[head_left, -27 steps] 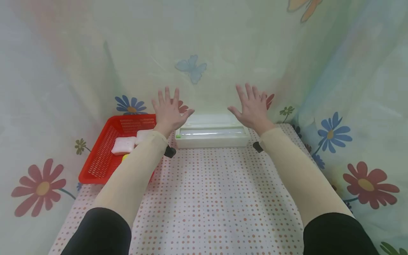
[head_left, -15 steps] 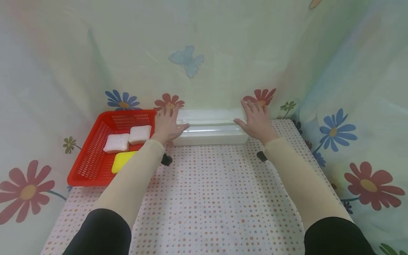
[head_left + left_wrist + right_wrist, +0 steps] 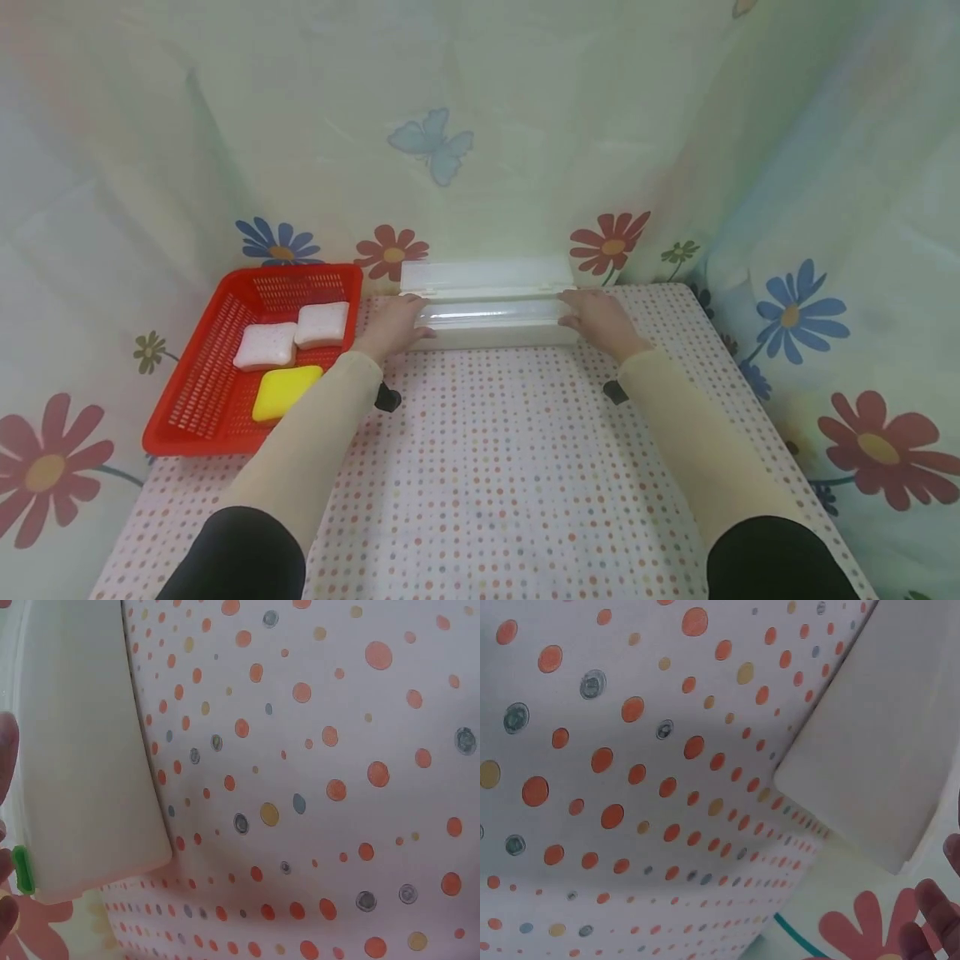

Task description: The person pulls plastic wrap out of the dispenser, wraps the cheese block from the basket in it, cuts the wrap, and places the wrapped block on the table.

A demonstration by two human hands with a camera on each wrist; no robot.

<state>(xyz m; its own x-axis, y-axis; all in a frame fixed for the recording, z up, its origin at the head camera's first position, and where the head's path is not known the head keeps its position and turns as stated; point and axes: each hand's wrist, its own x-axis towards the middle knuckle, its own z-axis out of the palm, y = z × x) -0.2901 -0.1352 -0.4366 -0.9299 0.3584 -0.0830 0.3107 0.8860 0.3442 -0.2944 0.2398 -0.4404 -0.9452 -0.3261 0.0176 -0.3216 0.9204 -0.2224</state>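
A long white cling film dispenser lies at the back of the table with its lid raised. Clear, shiny film shows along its top. My left hand grips the dispenser's left end, fingers over the upper edge and thumb at the front. At the opposite end my right hand holds on in the same way. A green tab at the end shows in the left wrist view, next to the fingers. In the right wrist view, fingers appear just past the dispenser's end.
To the left stands a red perforated basket holding two white sponges or soap-like blocks and a yellow one. My left forearm passes beside it. A dotted cloth covers the table. Flower-printed curtains enclose the back and sides.
Both hands, spread and raised earlier, have come down to the dispenser's two ends, and their fingers have bent around it. The head view has shifted slightly, showing more of the basket.
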